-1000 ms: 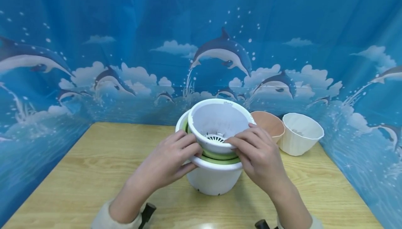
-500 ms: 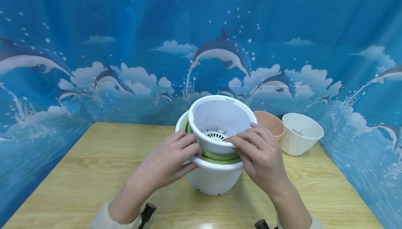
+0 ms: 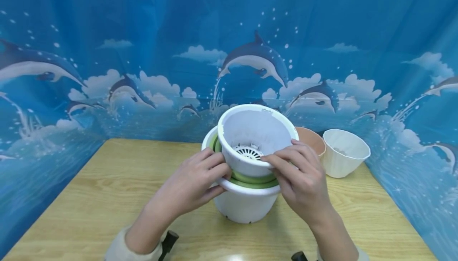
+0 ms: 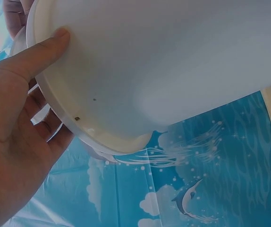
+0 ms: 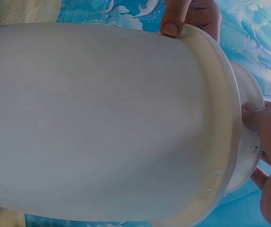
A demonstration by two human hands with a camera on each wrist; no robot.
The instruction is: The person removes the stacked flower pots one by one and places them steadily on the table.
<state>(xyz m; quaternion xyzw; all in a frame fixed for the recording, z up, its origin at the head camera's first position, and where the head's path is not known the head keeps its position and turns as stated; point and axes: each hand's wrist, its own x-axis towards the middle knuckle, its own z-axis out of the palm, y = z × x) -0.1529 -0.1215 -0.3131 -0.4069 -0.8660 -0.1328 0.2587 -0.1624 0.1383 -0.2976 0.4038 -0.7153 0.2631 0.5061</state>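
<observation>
A large white flowerpot [image 3: 247, 209] stands upright on the table with green flowerpots [image 3: 252, 183] nested inside it. A smaller white flowerpot [image 3: 257, 128], slotted at the bottom, sits tilted in the top of the stack, its rim raised. My left hand [image 3: 196, 177] grips the large pot's rim at the near left; in the left wrist view the thumb [image 4: 50, 49] lies along its outer wall. My right hand [image 3: 302, 177] pinches the small white pot's rim at the near right. In the right wrist view that pot [image 5: 246, 87] sticks out past the large rim.
An orange flowerpot [image 3: 312, 140] and a white faceted flowerpot [image 3: 345, 153] stand behind my right hand, close together. The wooden table [image 3: 107, 189] meets a blue dolphin-print curtain [image 3: 161, 54] at the back and sides.
The small white pot has risen slightly and shifted a little to the right, with my right hand moving along. My left hand and the large pot stay nearly where they were.
</observation>
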